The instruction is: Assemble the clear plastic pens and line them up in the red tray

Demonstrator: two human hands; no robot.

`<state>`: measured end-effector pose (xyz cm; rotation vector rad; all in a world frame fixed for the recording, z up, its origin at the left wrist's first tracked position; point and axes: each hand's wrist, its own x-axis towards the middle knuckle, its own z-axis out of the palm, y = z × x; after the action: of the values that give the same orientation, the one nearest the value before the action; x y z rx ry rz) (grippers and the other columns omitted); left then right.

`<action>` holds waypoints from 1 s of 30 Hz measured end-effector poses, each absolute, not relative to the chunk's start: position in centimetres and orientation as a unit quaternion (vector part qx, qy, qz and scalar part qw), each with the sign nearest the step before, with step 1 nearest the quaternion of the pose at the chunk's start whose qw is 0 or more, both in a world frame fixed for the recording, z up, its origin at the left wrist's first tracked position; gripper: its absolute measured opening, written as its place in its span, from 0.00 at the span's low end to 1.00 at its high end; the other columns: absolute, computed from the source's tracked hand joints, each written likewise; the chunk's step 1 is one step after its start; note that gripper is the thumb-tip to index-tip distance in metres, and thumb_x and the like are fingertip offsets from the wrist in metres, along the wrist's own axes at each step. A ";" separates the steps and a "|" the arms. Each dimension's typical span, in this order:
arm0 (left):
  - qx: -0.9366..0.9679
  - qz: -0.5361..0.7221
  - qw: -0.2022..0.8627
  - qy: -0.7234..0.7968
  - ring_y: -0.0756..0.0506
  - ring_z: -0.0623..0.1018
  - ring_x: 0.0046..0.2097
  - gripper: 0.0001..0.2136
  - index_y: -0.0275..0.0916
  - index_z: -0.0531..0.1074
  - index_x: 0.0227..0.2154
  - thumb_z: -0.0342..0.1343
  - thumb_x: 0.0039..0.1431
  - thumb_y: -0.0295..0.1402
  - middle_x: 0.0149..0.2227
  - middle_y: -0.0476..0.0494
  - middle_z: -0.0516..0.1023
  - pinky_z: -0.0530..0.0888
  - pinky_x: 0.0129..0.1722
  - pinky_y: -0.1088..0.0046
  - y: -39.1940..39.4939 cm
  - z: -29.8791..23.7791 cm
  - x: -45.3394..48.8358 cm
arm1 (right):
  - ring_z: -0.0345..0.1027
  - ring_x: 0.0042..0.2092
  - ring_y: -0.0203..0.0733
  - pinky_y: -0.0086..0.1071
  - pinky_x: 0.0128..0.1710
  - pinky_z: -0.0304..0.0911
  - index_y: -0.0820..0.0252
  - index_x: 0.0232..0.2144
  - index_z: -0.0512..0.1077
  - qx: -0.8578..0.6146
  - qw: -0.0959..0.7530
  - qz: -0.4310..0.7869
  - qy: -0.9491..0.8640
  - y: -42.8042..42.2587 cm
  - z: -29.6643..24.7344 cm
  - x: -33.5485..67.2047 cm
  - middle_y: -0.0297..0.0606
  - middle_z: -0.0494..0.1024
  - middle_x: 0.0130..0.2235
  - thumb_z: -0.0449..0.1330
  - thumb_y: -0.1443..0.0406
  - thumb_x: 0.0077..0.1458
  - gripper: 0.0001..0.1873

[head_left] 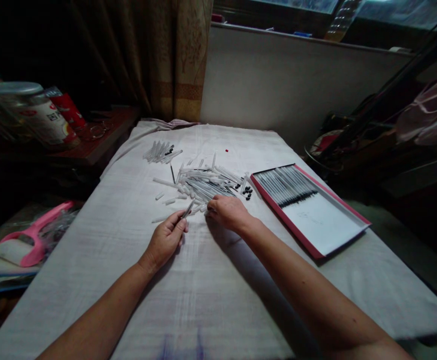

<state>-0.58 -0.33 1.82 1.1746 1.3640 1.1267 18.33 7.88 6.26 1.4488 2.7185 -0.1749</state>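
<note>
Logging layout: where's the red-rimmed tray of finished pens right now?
In the head view the red-rimmed tray lies on the cloth-covered table, to the right of the right hand and the loose pile of pen parts.

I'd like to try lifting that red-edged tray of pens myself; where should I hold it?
Grip the red-edged tray by its near bare end, from the table's right side. The pens lie crowded at the far end, and the rim there is low and free.

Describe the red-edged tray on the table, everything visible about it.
The tray is flat, shallow and rectangular, with a red rim and white floor, likely cardboard. It lies askew on the white cloth, right of the right hand, untouched by it. Its far end holds a neat row of pens; the near part is bare.
</note>
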 end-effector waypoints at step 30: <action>0.782 0.357 0.199 0.471 0.46 0.82 0.43 0.14 0.42 0.74 0.50 0.51 0.65 0.36 0.44 0.43 0.82 0.77 0.44 0.71 -1.2 0.9 -0.6 | 0.70 0.25 0.34 0.24 0.21 0.60 0.60 0.34 0.73 0.454 -0.394 -0.651 0.464 3.0 3.8 19.8 0.30 0.75 0.22 0.70 0.57 0.39 0.19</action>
<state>-0.57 -1.21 0.91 2.1867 1.3160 0.9981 19.81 3.03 3.83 1.9534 1.9934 -2.7976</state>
